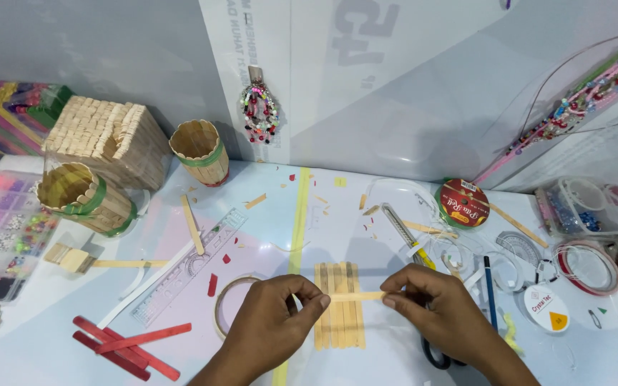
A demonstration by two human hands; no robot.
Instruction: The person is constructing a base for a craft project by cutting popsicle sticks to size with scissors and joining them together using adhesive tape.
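Fingers [317, 300] of both hands pinch one wooden stick [355, 295] crosswise over a stick row [337, 318]. Round red-labelled tape roll [462, 204] lies beyond right fingers on counter [366, 236].

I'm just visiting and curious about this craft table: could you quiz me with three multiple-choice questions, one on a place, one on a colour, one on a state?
1. Where do the red sticks lie?
A. near left of the table
B. far right
C. inside a cup

2. What colour is the band round the stick cup?
A. blue
B. green
C. black

3. The crosswise stick is
A. lying untouched
B. snapped in two
C. pinched by both hands

Answers: 1 A, beside the ruler. 2 B, green tape shows. 3 C, left hand and right hand grip its ends.
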